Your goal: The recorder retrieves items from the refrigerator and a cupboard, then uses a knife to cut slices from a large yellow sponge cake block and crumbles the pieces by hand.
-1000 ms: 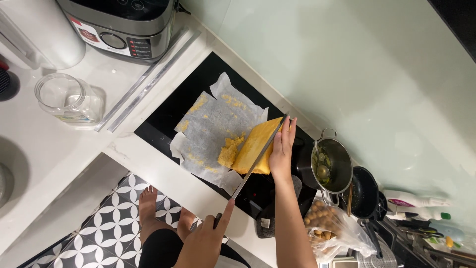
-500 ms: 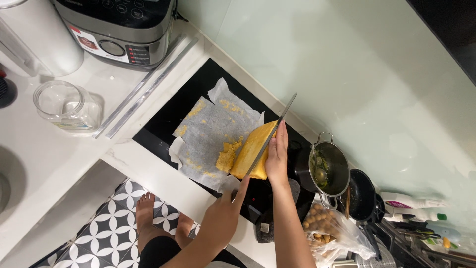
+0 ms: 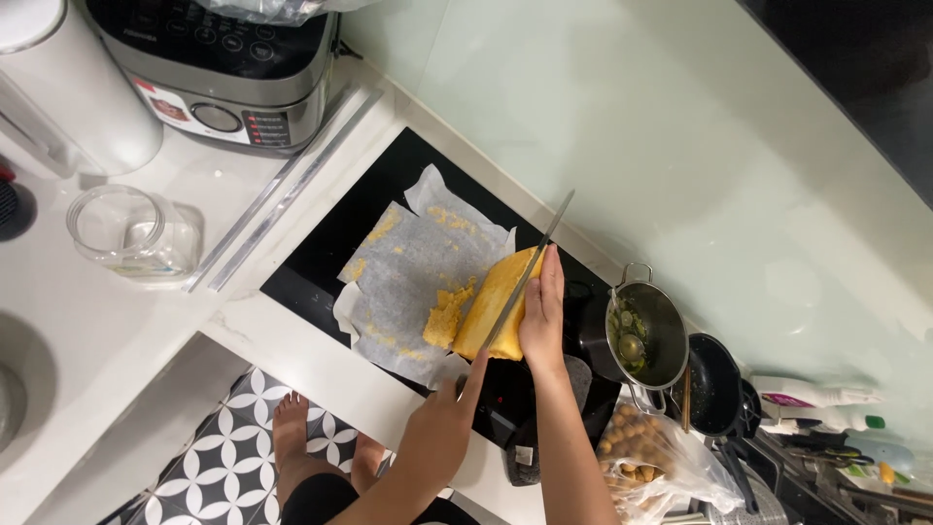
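While the left hand [image 3: 442, 433] is closing around the handle of a long knife [image 3: 530, 267], the blade is running away from that grip across the top of a yellow block of food [image 3: 496, 301], laid along its length so the edge is bearing on it lengthwise. Just beyond the knuckles of the gripping hand, the right hand [image 3: 542, 316] is pressing flat, fingers together and not curled around anything, against the block's far side, apparently bracing it so it does not slide under the blade. On the other side of the blade from that bracing palm, a smaller crumbly yellow piece [image 3: 447, 316] is lying, touching the block.

Both pieces are resting on a crumpled sheet of baking paper [image 3: 408, 262], which is catching crumbs and keeping the dark glass cooktop [image 3: 330, 262] beneath it clean. Past the bracing hand, a steel pot [image 3: 646, 335] and a black pan [image 3: 714, 384] are standing, with a clear bag of small brown pieces [image 3: 641, 457] near the forearm. Well away from the grip, a glass jar [image 3: 131, 233] and a cooker appliance [image 3: 233, 68] are sitting on the white counter [image 3: 87, 331]. Bare feet are standing on patterned floor tiles [image 3: 233, 457] below.
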